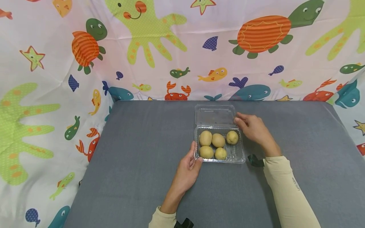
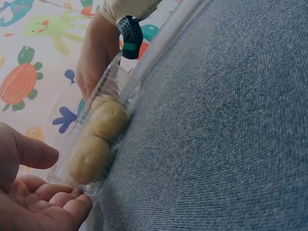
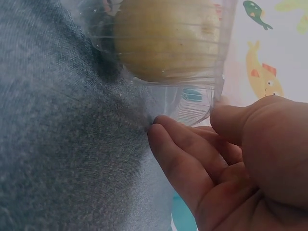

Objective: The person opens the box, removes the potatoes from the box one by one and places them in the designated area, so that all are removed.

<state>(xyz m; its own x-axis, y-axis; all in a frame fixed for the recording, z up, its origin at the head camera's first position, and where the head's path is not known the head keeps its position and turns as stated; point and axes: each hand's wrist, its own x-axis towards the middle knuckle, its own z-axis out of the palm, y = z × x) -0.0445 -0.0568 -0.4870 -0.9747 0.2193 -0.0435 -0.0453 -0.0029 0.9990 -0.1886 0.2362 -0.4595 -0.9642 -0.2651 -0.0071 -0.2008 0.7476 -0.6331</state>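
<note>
A clear plastic clamshell box (image 1: 236,155) lies on the grey cloth, its hinged lid (image 1: 215,115) folded back on the far side. Inside sit several rounded yellow fruits (image 1: 218,140), whose exact kind I cannot tell. My left hand (image 1: 186,171) holds the box's near left corner between thumb and fingers; the left wrist view shows two of the fruits (image 2: 88,160) through the wall close by. Over at the hinge end on the right, my right hand (image 1: 253,128) pinches the edge of the lid, its fingertips (image 3: 163,126) low against the plastic.
Grey cloth (image 1: 137,152) covers the table around the box. A curtain printed with sea animals (image 1: 159,47) hangs along the back and sides. Dark wrist devices (image 1: 255,161) sit by the cream sleeves (image 1: 288,190).
</note>
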